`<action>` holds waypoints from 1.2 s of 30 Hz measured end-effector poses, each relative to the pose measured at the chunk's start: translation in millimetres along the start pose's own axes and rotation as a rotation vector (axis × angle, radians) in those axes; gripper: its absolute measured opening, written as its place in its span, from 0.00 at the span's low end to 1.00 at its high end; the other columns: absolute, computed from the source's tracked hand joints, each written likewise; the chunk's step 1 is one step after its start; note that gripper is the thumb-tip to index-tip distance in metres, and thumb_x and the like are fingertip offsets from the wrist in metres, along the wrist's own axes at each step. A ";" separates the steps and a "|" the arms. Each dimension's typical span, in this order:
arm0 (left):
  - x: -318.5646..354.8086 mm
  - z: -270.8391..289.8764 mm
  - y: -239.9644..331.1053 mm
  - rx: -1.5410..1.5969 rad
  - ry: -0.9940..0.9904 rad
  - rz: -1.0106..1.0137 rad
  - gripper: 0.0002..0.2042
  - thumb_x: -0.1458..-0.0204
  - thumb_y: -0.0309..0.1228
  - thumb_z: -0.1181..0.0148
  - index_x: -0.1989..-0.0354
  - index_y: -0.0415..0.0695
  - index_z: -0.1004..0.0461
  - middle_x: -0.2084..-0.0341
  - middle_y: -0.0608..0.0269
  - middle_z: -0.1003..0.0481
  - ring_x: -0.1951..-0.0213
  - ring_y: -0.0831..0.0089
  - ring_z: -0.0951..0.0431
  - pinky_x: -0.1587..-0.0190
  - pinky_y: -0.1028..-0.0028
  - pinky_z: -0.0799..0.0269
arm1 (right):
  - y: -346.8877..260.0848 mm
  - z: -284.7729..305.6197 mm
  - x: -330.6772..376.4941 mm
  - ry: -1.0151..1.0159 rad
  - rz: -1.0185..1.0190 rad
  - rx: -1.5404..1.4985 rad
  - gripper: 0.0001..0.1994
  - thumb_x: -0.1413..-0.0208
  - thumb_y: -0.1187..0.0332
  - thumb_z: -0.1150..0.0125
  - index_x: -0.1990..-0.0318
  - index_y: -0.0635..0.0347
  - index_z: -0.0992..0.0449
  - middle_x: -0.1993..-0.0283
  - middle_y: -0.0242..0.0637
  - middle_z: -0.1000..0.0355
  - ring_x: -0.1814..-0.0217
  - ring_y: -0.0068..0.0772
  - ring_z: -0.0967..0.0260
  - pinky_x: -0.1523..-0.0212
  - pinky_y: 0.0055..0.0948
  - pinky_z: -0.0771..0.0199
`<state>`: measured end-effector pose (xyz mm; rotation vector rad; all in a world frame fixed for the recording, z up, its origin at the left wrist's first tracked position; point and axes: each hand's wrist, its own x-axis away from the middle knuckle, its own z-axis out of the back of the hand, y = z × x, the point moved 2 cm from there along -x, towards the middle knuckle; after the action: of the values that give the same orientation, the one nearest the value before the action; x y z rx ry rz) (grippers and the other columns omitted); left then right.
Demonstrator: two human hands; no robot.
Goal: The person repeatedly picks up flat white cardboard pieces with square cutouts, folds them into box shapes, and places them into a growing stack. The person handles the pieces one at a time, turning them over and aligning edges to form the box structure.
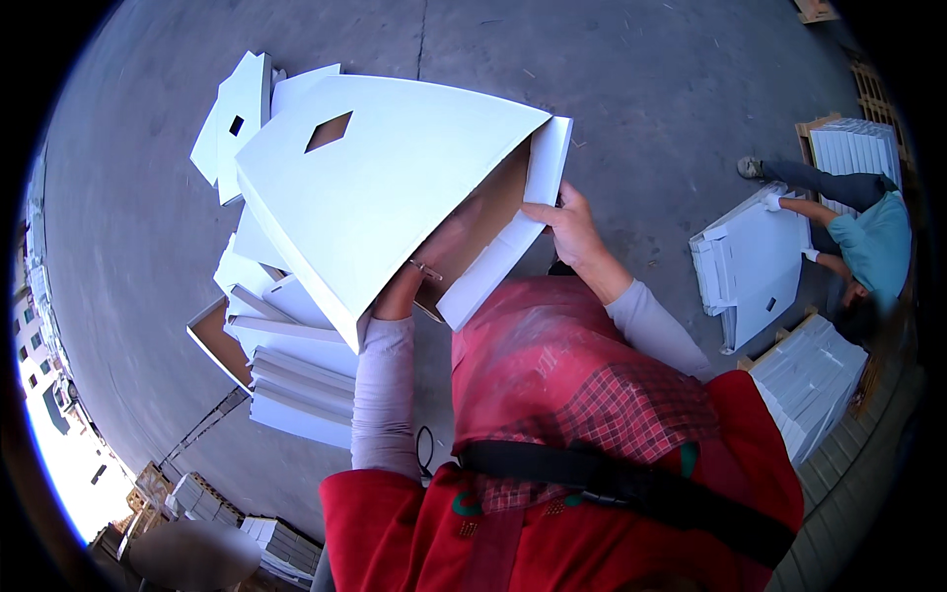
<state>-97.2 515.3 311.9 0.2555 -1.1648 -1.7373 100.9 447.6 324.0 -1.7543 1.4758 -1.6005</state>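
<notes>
I hold a large white cardboard box [395,187] with a diamond-shaped cut-out in front of me, its brown inside showing. My left hand [400,291] reaches up into the box's open underside, mostly hidden by the white panel. At the right edge, the fingers of my right hand [572,232] curl over a narrow white flap [508,237]. Below and behind the box lies a pile of folded white boxes [291,365] on the concrete floor.
To the right another person [868,247] bends over a white box [755,261] on the floor. Stacks of flat white cardboard [814,380] sit on pallets beside them and further back [856,148]. More stacks stand at the lower left [202,498].
</notes>
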 end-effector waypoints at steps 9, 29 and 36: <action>23.3 -52.5 38.4 0.582 0.204 0.102 0.13 0.47 0.30 0.37 0.58 0.35 0.26 0.72 0.59 0.24 0.72 0.74 0.25 0.69 0.74 0.28 | -6.9 19.1 22.2 -0.171 -0.045 -0.092 0.26 0.49 0.69 0.33 0.43 0.66 0.34 0.55 0.34 0.30 0.55 0.26 0.31 0.53 0.26 0.29; 28.7 -56.7 115.8 -0.411 0.360 -0.009 0.13 0.59 0.19 0.46 0.62 0.42 0.29 0.69 0.54 0.29 0.67 0.49 0.25 0.69 0.55 0.28 | -25.6 -30.4 -15.2 0.018 0.358 0.230 0.31 0.50 0.73 0.40 0.38 0.65 0.43 0.52 0.38 0.32 0.53 0.28 0.32 0.54 0.27 0.29; 39.2 -39.6 91.7 -0.150 0.454 -0.288 0.13 0.54 0.22 0.42 0.58 0.39 0.28 0.60 0.47 0.29 0.58 0.50 0.28 0.57 0.58 0.29 | -31.7 6.9 -42.6 0.077 0.194 0.117 0.20 0.56 0.82 0.49 0.51 0.69 0.32 0.59 0.35 0.29 0.57 0.27 0.29 0.60 0.26 0.26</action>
<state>-35.8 455.9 376.9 0.7133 -0.6882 -1.8736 128.7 493.5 325.1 -1.4540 1.5039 -1.6331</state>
